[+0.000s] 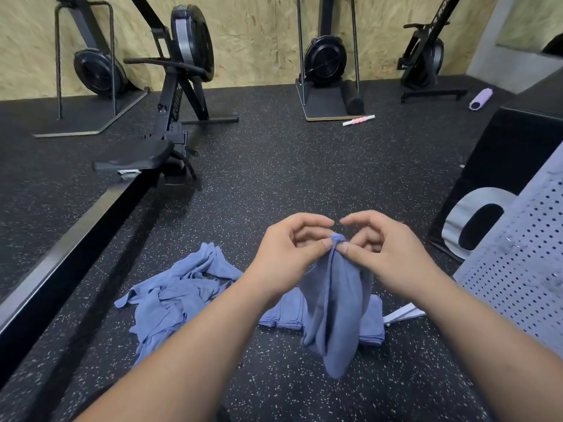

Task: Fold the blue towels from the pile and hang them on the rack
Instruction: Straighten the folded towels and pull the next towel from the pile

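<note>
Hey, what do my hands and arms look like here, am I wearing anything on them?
Nothing worn shows. The left hand and right hand are bare, with no gloves, rings, watch or bands visible, and no sleeves reach into view.

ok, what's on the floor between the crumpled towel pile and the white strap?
Head view: folded blue towels, partly hidden by the hanging towel that the left hand and right hand pinch.
</note>
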